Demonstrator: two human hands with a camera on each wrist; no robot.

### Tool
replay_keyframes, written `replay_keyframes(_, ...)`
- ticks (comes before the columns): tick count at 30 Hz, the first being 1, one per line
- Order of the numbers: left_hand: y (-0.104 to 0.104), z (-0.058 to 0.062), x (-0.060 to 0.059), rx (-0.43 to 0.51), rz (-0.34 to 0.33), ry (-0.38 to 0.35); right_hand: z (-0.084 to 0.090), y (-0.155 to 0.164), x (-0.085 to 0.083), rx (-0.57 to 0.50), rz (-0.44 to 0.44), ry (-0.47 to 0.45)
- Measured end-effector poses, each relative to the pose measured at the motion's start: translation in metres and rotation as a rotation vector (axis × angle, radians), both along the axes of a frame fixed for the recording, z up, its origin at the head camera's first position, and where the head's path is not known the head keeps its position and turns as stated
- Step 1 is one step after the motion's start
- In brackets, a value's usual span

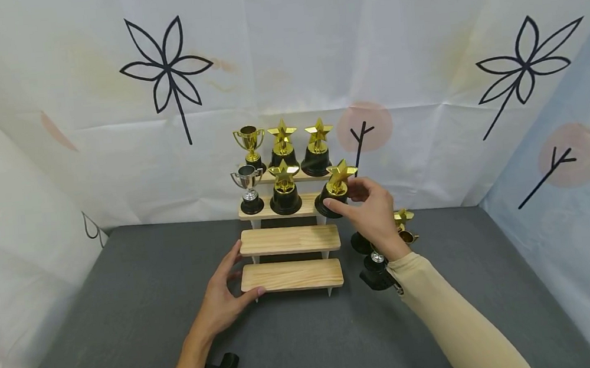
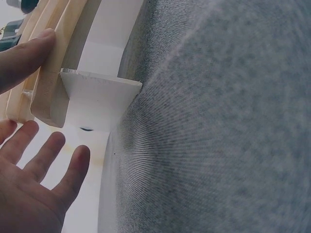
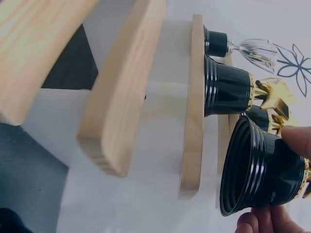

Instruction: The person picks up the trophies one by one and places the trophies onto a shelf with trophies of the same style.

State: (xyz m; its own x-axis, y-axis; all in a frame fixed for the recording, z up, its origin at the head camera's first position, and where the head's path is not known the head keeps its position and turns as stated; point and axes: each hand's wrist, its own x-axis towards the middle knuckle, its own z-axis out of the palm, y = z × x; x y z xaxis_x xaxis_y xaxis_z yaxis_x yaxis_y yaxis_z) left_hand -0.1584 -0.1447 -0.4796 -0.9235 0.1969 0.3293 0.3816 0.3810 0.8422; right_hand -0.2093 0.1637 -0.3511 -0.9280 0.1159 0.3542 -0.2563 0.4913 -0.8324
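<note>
A four-step wooden stand (image 1: 289, 239) sits on the grey table. My right hand (image 1: 348, 198) grips a gold star trophy (image 1: 338, 180) by its black base, tilted, at the right end of the second step from the top. In the right wrist view that ribbed base (image 3: 257, 170) hovers just off the step's edge, with a fingertip (image 3: 297, 140) on it. My left hand (image 1: 235, 275) rests open against the left end of the lowest step (image 1: 293, 275), thumb at the front edge. The left wrist view shows the spread fingers (image 2: 53, 160) beside the plank (image 2: 46, 92).
The top step carries a gold cup (image 1: 250, 145) and two star trophies (image 1: 283, 143). A silver cup (image 1: 249, 188) and another star trophy (image 1: 284, 192) stand on the second step. More trophies (image 1: 404, 221) wait on the table behind my right hand. White patterned sheets wall in the table.
</note>
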Motion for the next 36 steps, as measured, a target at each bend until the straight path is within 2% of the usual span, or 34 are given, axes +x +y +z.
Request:
replay_keyframes(6,0.000,0.000,0.001,-0.014,0.008,-0.002,0.000,-0.011,-0.014,-0.010,0.000,-0.011)
replay_keyframes(13,0.000,-0.001,0.000,-0.009,0.005,0.008,-0.002,-0.021,-0.023,0.016,-0.010,-0.044)
replay_keyframes(20,0.000,-0.002,0.000,-0.009,0.007,0.007,-0.008,-0.024,-0.023,0.031,-0.018,-0.080)
replay_keyframes(36,0.000,-0.002,0.000,-0.013,0.009,0.014,-0.012,-0.024,-0.023,0.017,-0.015,-0.064)
